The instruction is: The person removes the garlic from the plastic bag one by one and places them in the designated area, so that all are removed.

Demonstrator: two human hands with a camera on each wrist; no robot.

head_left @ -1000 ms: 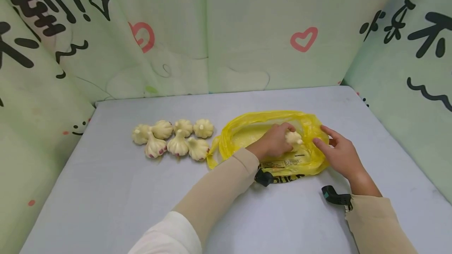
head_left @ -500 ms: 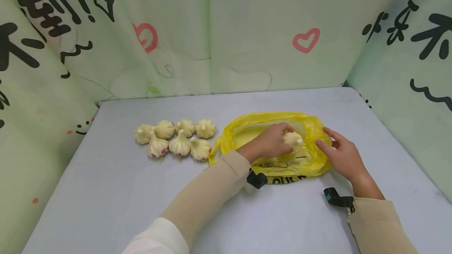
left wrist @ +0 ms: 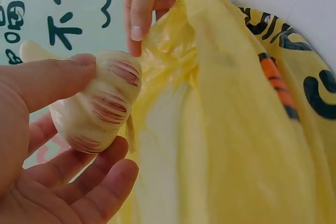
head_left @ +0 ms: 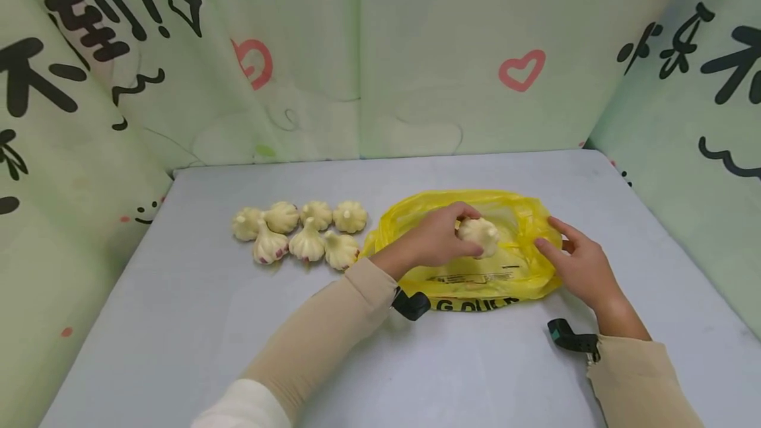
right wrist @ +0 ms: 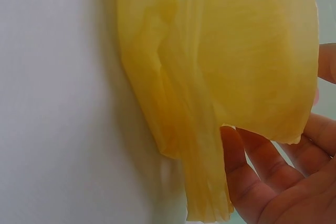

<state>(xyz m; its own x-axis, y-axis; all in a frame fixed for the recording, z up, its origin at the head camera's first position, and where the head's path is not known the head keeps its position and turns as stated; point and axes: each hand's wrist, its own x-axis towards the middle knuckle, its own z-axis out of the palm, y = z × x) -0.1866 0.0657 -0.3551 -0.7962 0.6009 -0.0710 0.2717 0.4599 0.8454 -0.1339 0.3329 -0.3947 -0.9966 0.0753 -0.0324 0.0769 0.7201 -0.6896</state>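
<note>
In the head view my left hand (head_left: 433, 238) grips a garlic bulb (head_left: 483, 236) above the opening of a yellow plastic bag (head_left: 499, 276). Close up in the left wrist view, the thumb lies across the top of the bulb (left wrist: 102, 100), which has reddish-purple streaks, and the fingers support it from below. My right hand (head_left: 585, 273) holds the bag's right edge, thumb at the rim and fingers on the outside. The right wrist view has those fingers (right wrist: 268, 166) partly behind the thin yellow film (right wrist: 252, 51).
Left of the bag, several garlic bulbs (head_left: 306, 243) lie in two rows on the white-covered table (head_left: 196, 322). The nearest one (head_left: 341, 251) sits close to the bag's left end. A printed pale green curtain (head_left: 416, 104) encloses the back and sides.
My left hand has moved left and up with the garlic bulb, from deeper in the bag to over its opening. The right hand keeps its place at the bag's edge.
</note>
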